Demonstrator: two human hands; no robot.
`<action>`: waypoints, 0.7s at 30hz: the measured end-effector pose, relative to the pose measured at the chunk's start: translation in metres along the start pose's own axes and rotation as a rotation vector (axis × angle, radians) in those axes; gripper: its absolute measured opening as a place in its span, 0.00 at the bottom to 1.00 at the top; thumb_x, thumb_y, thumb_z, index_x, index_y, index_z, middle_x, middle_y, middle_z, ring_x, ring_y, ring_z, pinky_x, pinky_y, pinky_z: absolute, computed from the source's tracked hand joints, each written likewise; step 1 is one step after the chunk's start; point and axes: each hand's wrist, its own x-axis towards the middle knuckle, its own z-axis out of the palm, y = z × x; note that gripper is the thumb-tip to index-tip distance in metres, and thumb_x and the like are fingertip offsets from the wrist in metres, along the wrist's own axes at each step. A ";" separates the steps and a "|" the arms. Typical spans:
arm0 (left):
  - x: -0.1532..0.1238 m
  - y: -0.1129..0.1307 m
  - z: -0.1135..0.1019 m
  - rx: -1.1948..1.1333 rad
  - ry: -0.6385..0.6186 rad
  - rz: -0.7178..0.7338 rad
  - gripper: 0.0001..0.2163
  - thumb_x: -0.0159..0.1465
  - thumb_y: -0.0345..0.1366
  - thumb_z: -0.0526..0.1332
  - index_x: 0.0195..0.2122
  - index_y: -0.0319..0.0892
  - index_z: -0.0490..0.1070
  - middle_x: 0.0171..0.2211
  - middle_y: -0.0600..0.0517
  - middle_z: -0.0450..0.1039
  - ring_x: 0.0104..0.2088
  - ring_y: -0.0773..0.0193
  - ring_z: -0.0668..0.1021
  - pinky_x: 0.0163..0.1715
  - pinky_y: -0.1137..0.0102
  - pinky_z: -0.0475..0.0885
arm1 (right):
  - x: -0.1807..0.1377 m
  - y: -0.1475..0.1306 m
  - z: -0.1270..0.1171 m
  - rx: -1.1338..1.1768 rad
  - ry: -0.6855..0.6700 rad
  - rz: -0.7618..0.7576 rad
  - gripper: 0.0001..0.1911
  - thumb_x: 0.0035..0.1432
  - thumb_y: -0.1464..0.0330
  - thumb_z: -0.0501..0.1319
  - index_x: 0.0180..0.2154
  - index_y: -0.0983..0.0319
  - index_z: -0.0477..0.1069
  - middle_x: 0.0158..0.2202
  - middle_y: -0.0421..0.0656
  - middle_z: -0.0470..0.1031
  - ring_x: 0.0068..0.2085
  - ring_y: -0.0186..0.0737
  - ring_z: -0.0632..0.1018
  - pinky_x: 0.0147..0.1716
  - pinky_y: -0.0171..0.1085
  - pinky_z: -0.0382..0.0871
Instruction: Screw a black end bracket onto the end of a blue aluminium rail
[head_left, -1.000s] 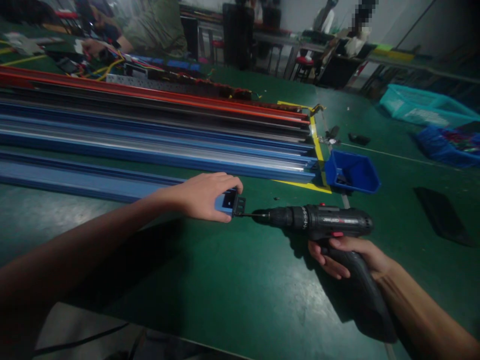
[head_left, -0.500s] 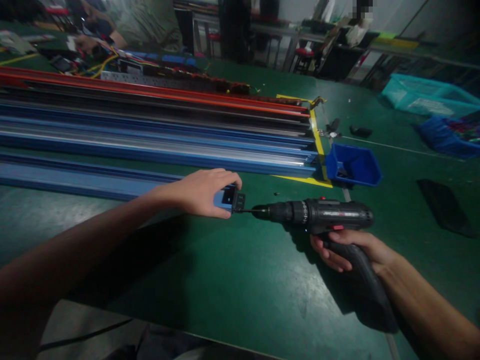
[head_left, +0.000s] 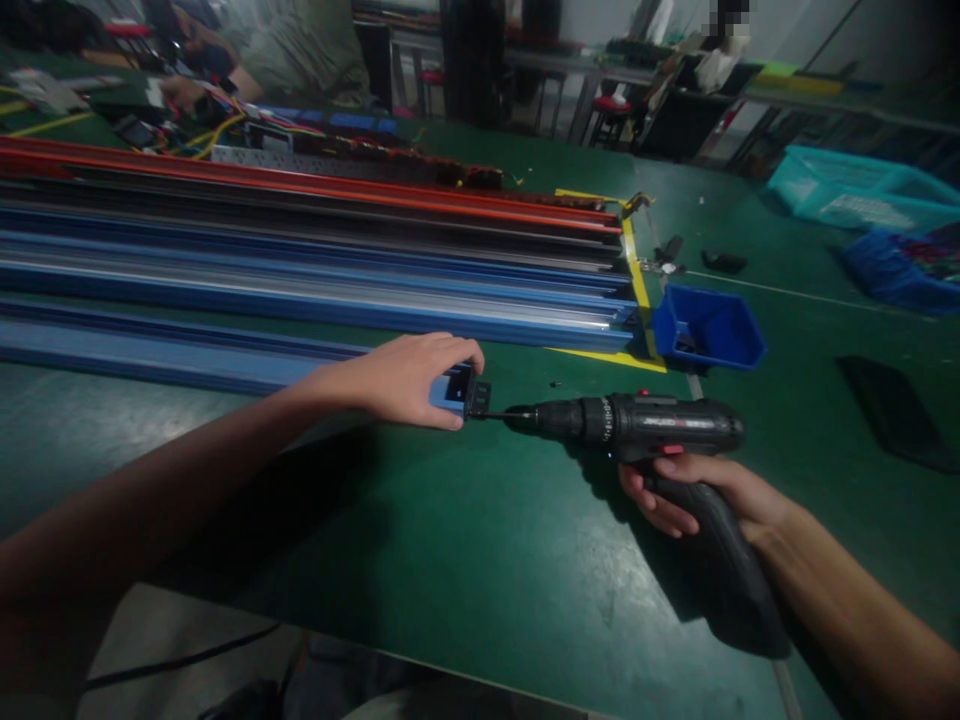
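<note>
My left hand point(head_left: 409, 380) is closed around the right end of a long blue metal profile point(head_left: 187, 352) lying on the green table. A small black end cap point(head_left: 478, 398) sits on that end, between thumb and fingers. In my right hand point(head_left: 720, 500) is a black cordless drill point(head_left: 645, 425), held by its handle and pointing left. Its long thin bit point(head_left: 495, 415) reaches the end cap. Whether a screw is at the tip is too small to tell. A tiny dark screw-like piece point(head_left: 555, 384) lies on the table just beyond the bit.
Several blue, black and orange profiles point(head_left: 315, 270) lie parallel behind. A blue bin point(head_left: 709, 325) stands past their ends. A dark flat object point(head_left: 896, 410) and a teal basket point(head_left: 862, 190) are at right. Another person's hand point(head_left: 184, 95) works among wires at the back left.
The drill and both hands hold nearly the same pose, with the bit still at the end cap. The view has shifted slightly.
</note>
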 end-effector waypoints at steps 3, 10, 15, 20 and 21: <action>0.000 -0.001 0.001 0.010 0.005 0.003 0.27 0.62 0.53 0.72 0.58 0.49 0.69 0.54 0.48 0.76 0.53 0.49 0.79 0.52 0.61 0.69 | 0.001 0.000 0.001 0.015 -0.029 -0.004 0.16 0.70 0.62 0.69 0.44 0.70 0.85 0.34 0.46 0.81 0.22 0.26 0.73 0.28 0.29 0.77; 0.001 0.000 0.000 0.028 0.005 0.009 0.27 0.61 0.52 0.72 0.57 0.49 0.69 0.54 0.48 0.77 0.53 0.49 0.79 0.53 0.61 0.69 | 0.002 0.000 0.000 0.005 -0.039 -0.004 0.16 0.71 0.60 0.69 0.44 0.70 0.85 0.33 0.45 0.80 0.22 0.27 0.73 0.28 0.30 0.77; 0.000 0.001 0.000 0.022 -0.002 0.004 0.27 0.63 0.53 0.71 0.58 0.49 0.69 0.55 0.47 0.76 0.55 0.48 0.78 0.54 0.60 0.69 | 0.002 0.000 0.004 0.000 -0.012 -0.013 0.18 0.69 0.60 0.70 0.45 0.70 0.86 0.34 0.48 0.81 0.21 0.28 0.73 0.27 0.30 0.77; 0.000 0.000 0.001 0.024 -0.010 0.007 0.27 0.63 0.53 0.71 0.59 0.50 0.68 0.57 0.47 0.76 0.57 0.47 0.78 0.55 0.60 0.69 | 0.003 0.001 0.003 -0.005 -0.013 -0.033 0.18 0.70 0.60 0.68 0.44 0.70 0.86 0.35 0.49 0.82 0.21 0.29 0.73 0.27 0.32 0.77; 0.000 0.000 0.001 0.025 -0.013 0.004 0.27 0.63 0.54 0.71 0.59 0.50 0.68 0.57 0.47 0.76 0.57 0.47 0.78 0.55 0.60 0.69 | 0.003 0.001 0.002 -0.003 -0.019 -0.032 0.18 0.70 0.60 0.68 0.45 0.70 0.86 0.35 0.50 0.82 0.21 0.29 0.73 0.27 0.32 0.77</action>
